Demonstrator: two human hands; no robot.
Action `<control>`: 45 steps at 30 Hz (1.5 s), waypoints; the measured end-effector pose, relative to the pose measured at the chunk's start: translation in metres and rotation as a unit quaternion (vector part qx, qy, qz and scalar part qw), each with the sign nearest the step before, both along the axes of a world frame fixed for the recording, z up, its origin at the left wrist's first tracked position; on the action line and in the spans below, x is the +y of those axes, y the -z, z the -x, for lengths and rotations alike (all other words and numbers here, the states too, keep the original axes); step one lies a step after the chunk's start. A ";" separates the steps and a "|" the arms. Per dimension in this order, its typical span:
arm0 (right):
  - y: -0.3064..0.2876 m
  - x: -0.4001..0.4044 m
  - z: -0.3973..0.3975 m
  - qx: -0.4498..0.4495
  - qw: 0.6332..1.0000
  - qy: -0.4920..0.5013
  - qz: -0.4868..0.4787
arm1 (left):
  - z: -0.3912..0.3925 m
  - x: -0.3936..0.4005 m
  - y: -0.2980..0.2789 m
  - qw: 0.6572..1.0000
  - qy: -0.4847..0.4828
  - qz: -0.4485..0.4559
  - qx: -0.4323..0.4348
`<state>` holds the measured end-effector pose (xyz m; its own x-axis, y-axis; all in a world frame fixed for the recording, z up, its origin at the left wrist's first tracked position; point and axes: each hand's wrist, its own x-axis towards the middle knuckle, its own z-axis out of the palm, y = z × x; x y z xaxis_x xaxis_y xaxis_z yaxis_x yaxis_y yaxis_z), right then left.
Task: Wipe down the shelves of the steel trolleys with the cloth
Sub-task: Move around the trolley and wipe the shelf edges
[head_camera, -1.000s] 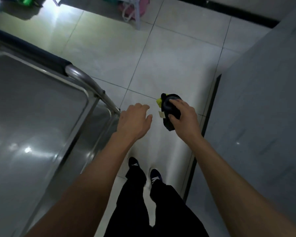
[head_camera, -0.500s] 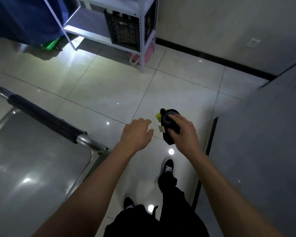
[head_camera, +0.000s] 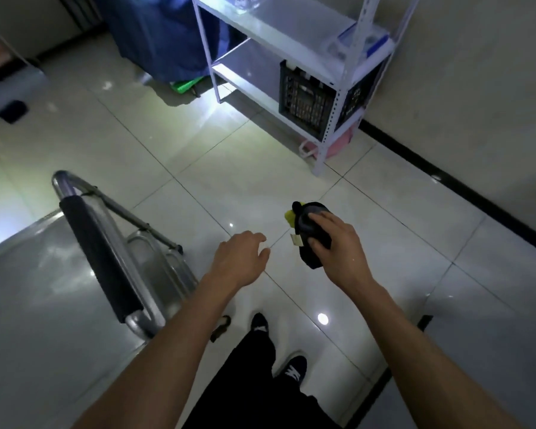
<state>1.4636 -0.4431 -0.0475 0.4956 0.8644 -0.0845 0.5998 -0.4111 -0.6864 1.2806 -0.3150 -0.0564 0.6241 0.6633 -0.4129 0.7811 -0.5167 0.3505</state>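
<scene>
Wiping was not under way at this moment, as far as the view showed: the cloth (head_camera: 311,239) was off the steel, bunched in the right hand (head_camera: 338,243), whose fingers and thumb curled round it above the floor (head_camera: 198,144). The left hand (head_camera: 240,261) hung beside it, fingers loosely bent, holding nothing and touching nothing. The steel trolley (head_camera: 37,305) stood to the person's left, near the left forearm but apart from both hands. Whether its top shelf had been wiped could not be told; it shone with soft reflections and showed no streaks or wet marks that I could make out. A lower shelf peeped out beneath the handle end, and its state was equally unclear. My judgement was that the person stood between wiping passes, with shelf work probably left to do.

The cloth looked dark and soft, crumpled into a lump, with a bright yellow-green edge and a small pale tag hanging from it. The trolley's top shelf was flat, smooth sheet metal with a raised rim. Its handle (head_camera: 102,261) was a bent steel tube, sleeved along the middle in matt black foam or rubber. Glossy pale tiles with thin dark joints covered the floor. A white slotted-angle shelving rack (head_camera: 325,140) stood against the wall, holding a black lattice crate (head_camera: 305,103).
</scene>
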 end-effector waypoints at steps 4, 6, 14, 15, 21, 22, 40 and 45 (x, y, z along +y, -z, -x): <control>0.006 0.074 -0.019 -0.014 0.998 -0.062 0.011 | -0.015 0.058 0.013 0.998 -0.065 0.013 -0.022; 0.005 0.112 -0.029 -0.039 0.995 -0.089 0.015 | -0.025 0.095 0.019 0.994 -0.098 0.021 -0.042; -0.024 0.272 -0.052 -0.145 0.969 -0.198 0.027 | -0.037 0.231 0.000 0.985 -0.166 -0.028 -0.040; -0.027 0.292 -0.054 -0.135 0.970 -0.202 0.018 | -0.033 0.245 -0.004 0.985 -0.169 -0.034 -0.034; -0.031 0.414 -0.061 -0.107 0.965 -0.240 -0.009 | -0.024 0.332 -0.009 0.978 -0.199 -0.052 -0.024; -0.028 0.436 -0.063 -0.106 0.963 -0.249 -0.013 | -0.024 0.348 -0.008 0.977 -0.207 -0.056 -0.019; 0.000 0.799 0.068 -0.030 0.832 -0.554 -0.006 | 0.096 0.540 0.004 0.805 -0.592 -0.002 -0.048; 0.002 0.864 0.167 -0.013 0.782 -0.623 0.006 | 0.168 0.586 0.009 0.736 -0.670 -0.015 -0.095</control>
